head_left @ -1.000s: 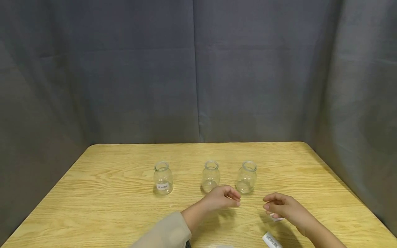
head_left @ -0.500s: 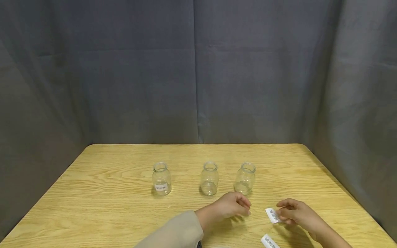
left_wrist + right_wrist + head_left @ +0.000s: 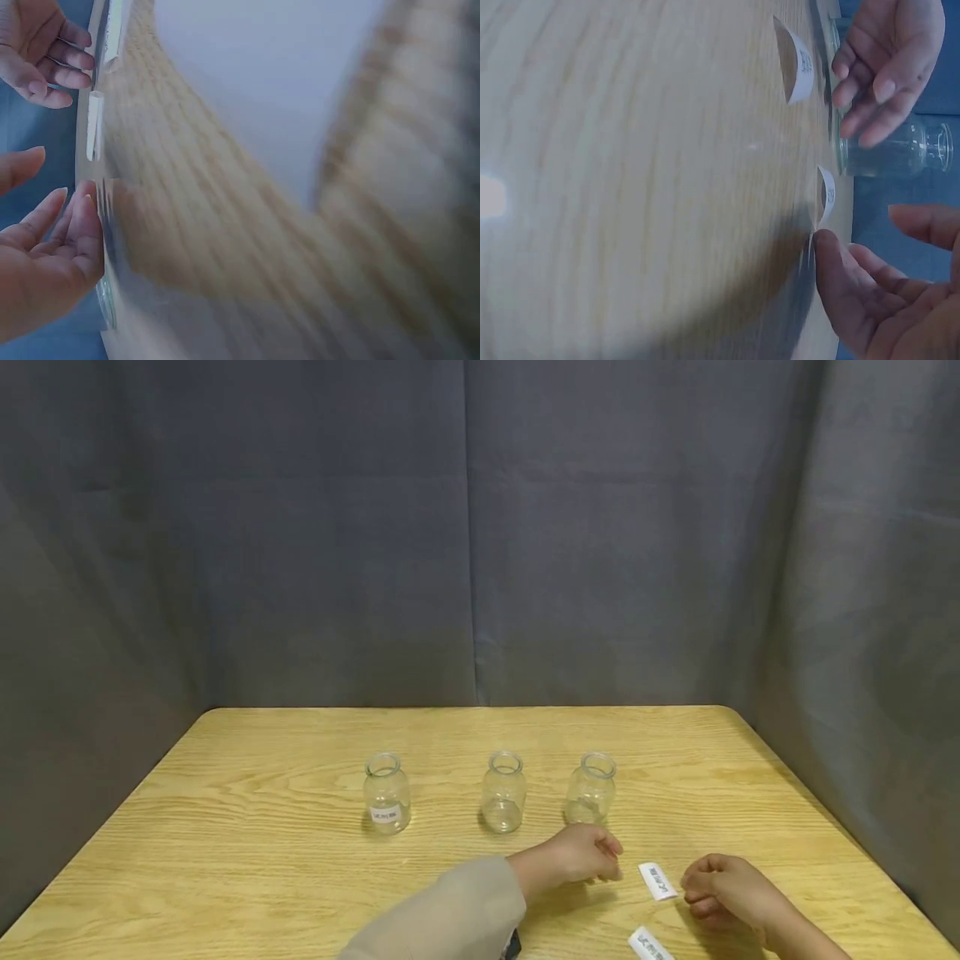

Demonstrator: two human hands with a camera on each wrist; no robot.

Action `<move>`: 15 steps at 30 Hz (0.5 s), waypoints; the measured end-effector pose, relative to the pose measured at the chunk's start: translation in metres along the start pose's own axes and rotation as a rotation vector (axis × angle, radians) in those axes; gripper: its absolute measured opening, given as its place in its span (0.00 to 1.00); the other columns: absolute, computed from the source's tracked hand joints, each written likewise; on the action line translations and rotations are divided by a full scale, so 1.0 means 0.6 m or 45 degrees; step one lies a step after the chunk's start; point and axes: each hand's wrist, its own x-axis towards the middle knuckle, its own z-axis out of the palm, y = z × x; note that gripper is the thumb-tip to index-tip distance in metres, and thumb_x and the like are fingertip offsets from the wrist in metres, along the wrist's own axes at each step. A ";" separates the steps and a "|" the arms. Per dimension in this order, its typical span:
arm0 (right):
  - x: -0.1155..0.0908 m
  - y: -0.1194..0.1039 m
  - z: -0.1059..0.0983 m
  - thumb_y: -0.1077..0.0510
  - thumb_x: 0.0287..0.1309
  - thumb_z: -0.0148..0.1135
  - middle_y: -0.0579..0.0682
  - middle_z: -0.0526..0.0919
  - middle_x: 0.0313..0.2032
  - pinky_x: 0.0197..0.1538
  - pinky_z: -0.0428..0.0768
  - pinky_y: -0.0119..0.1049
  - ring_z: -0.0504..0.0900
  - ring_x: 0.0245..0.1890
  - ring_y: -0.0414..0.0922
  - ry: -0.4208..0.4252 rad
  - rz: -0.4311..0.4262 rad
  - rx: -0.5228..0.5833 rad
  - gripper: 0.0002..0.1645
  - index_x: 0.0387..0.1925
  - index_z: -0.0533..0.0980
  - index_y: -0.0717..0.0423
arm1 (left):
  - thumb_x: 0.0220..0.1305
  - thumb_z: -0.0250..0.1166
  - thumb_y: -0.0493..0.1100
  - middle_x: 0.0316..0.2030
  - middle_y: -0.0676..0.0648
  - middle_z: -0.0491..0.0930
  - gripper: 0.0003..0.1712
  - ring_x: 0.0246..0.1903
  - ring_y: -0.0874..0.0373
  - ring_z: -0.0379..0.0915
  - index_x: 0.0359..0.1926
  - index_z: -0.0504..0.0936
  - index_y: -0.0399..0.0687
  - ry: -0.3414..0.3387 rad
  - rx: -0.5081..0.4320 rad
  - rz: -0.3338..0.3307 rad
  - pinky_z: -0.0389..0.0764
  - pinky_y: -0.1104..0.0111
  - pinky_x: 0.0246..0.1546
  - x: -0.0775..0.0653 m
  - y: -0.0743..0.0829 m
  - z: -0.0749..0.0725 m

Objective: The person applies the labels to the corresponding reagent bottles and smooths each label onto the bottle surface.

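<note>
Near the table's right side lies a white paper label [image 3: 657, 882] with dark printing; its ends curl up in the right wrist view. Right at one end of it are the fingertips of my right hand [image 3: 729, 893], the thumb apart and the fingers loosely bent. My left hand [image 3: 581, 853] hovers on the label's other side with relaxed fingers, holding nothing. It partly covers the foot of the right glass jar [image 3: 591, 789]. A second printed label [image 3: 649, 945], also curled, lies nearer the front edge.
A bare glass jar [image 3: 503, 793] stands in the middle, and another jar [image 3: 387, 793] with a label stuck on it stands further left. A blurred white sheet-like thing [image 3: 255, 82] shows close up in the left wrist view. Dark curtains [image 3: 315, 543] surround the wooden table [image 3: 247, 860].
The label came out of the right hand's grasp onto the table, and the right hand drew slightly to the right. The left hand moved right and a little nearer, uncovering the middle jar.
</note>
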 end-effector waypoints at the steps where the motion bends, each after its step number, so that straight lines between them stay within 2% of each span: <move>1: -0.001 0.000 0.001 0.62 0.52 0.51 0.54 0.72 0.28 0.31 0.76 0.38 0.74 0.25 0.45 0.003 0.007 0.011 0.13 0.36 0.67 0.71 | 0.46 0.64 0.33 0.27 0.54 0.73 0.14 0.27 0.63 0.70 0.39 0.75 0.40 0.003 0.008 0.003 0.73 0.73 0.27 0.003 0.002 0.003; 5: -0.001 -0.001 0.005 0.61 0.53 0.51 0.55 0.73 0.29 0.33 0.77 0.40 0.75 0.27 0.45 0.021 0.018 0.056 0.14 0.36 0.67 0.71 | 0.46 0.64 0.32 0.31 0.52 0.74 0.18 0.30 0.62 0.70 0.41 0.75 0.39 0.002 0.012 0.010 0.74 0.73 0.28 0.016 0.008 0.014; 9: 0.001 -0.004 0.010 0.62 0.53 0.50 0.55 0.75 0.29 0.32 0.77 0.41 0.77 0.27 0.46 0.063 0.027 0.110 0.16 0.37 0.66 0.73 | 0.45 0.64 0.31 0.31 0.51 0.74 0.18 0.30 0.62 0.71 0.41 0.74 0.39 0.016 -0.012 0.013 0.74 0.73 0.28 0.027 0.012 0.027; 15: 0.005 -0.003 0.010 0.63 0.54 0.48 0.55 0.75 0.29 0.34 0.77 0.41 0.78 0.27 0.45 -0.006 -0.007 0.193 0.16 0.39 0.64 0.76 | 0.45 0.64 0.30 0.27 0.54 0.73 0.15 0.25 0.63 0.70 0.38 0.75 0.40 0.055 -0.026 -0.016 0.73 0.73 0.26 0.032 0.013 0.040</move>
